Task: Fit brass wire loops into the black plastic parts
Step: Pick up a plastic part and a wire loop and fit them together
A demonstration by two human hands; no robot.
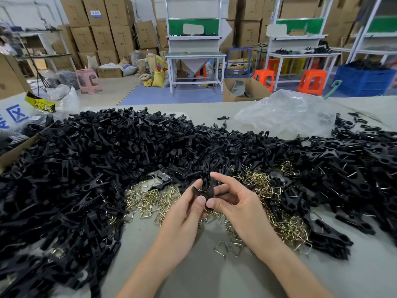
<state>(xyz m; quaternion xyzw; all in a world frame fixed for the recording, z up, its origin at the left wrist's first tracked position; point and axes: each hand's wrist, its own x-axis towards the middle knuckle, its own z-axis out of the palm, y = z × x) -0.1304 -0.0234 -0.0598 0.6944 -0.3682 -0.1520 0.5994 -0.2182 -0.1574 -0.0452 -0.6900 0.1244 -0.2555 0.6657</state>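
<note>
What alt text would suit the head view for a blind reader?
The left hand and right hand pinch black plastic parts above scattered brass wire loops on a grey table. Heaps of more black parts surround them; cardboard boxes stand behind.

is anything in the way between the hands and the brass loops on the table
Nothing visible does. The left hand and right hand pinch black plastic parts over the brass loops, which lie uncovered on the table around the hands.
</note>
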